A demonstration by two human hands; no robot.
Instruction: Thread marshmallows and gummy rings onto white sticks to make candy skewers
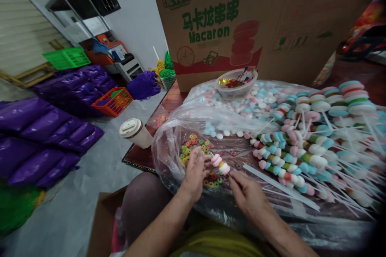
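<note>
My right hand (249, 192) is closed round the lower end of a marshmallow skewer (224, 168); the stick itself is mostly hidden by the fingers. Pink, white and orange-yellow pieces are threaded on it. At the skewer's far end is my left hand (196, 172), fingers curled together beside the top pink marshmallow; whatever they pinch is hidden. Beneath and behind the left hand, colourful ring-shaped candies (193, 144) lie in a clear plastic bag (164, 140). To the right, several finished marshmallow skewers (280, 156) are piled with their white sticks pointing towards me.
A large cardboard box (211, 56) stands behind the bag of loose marshmallows (199, 96). A plastic bowl (237, 90) of small wrappers sits on that bag. On the table's left edge is a lidded cup (137, 132). White sticks (280, 186) lie right of my hands. Purple bundles (39, 140) cover the floor.
</note>
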